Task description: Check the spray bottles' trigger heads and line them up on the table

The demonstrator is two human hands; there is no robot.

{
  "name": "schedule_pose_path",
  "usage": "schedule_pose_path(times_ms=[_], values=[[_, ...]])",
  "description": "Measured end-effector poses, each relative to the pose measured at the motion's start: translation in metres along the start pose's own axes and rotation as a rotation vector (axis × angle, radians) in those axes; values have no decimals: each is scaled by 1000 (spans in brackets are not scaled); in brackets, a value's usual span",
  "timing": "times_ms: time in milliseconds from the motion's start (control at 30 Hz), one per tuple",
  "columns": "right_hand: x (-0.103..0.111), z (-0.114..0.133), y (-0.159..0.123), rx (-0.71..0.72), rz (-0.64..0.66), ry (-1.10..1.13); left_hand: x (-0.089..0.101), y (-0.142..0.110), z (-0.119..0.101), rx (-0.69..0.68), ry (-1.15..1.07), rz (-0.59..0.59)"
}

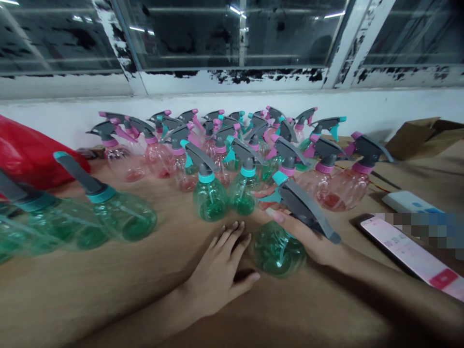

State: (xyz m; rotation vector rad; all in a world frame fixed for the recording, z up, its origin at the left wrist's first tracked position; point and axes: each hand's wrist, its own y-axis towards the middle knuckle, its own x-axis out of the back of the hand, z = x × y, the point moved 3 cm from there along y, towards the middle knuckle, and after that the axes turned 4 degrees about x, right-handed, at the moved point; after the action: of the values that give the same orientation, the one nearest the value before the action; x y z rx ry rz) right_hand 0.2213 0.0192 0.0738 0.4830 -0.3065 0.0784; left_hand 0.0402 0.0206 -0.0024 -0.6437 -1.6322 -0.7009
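Many spray bottles (pixel 210 198) beyond left hand (pixel 219 268); phone (pixel 409 253), red bag (pixel 32 154) flanking

Right hand (pixel 310 238) closed about the neck of a green spray bottle (pixel 279 255). Left hand (pixel 214 273) palm-down on the surface (pixel 145 285), just beside it. Pink and green bottles (pixel 350 189) grouped behind, near wall (pixel 43 110); more green bottles (pixel 125 216) at left; lit phone (pixel 402 246) at right.
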Motion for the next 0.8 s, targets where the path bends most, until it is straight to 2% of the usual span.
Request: schedule_pose_path(times_ms=[800], values=[[0, 1, 0, -18, 10, -3, 1, 2, 0, -1, 11, 2]])
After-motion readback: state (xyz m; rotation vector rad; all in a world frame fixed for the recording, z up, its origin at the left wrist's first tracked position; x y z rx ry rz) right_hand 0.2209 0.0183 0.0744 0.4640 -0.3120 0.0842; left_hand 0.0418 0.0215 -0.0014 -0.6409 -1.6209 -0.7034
